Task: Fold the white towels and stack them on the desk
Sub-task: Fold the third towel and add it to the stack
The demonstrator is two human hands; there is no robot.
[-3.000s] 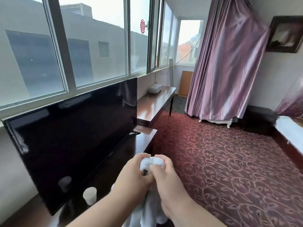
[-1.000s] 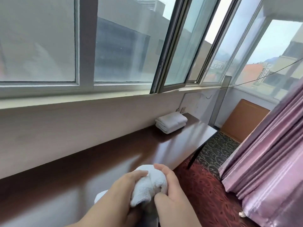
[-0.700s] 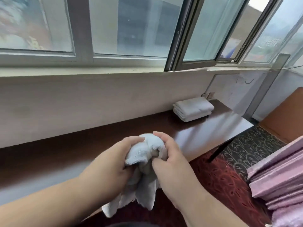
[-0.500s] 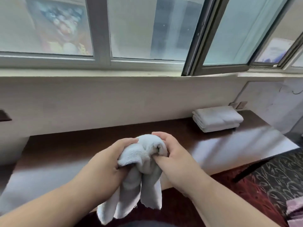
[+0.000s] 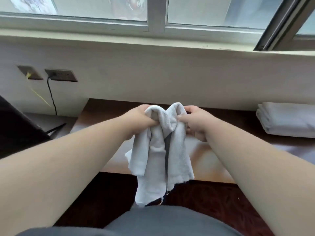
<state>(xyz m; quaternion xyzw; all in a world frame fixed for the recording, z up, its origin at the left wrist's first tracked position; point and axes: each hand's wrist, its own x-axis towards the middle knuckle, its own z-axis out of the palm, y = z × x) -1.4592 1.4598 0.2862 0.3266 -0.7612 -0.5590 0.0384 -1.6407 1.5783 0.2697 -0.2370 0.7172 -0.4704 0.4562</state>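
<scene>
Gripping bunched towel (image 5: 162,143) above desk (image 5: 221,160) edge: left hand (image 5: 138,120), right hand (image 5: 194,123) clamped on top folds. Cloth light, limp, likely non-slip; best grasped at corners. Folded stack (image 5: 288,121) at right.

There is a single view, from a camera worn on the person's head, looking forward and steeply down over both forearms. It faces the wall under the window sill (image 5: 153,43), close in, with the table (image 5: 213,160) right below it. The person's own dark clothing fills the bottom edge. The wide lens bends the sides, so the far right looks, I think, somewhat stretched.
</scene>
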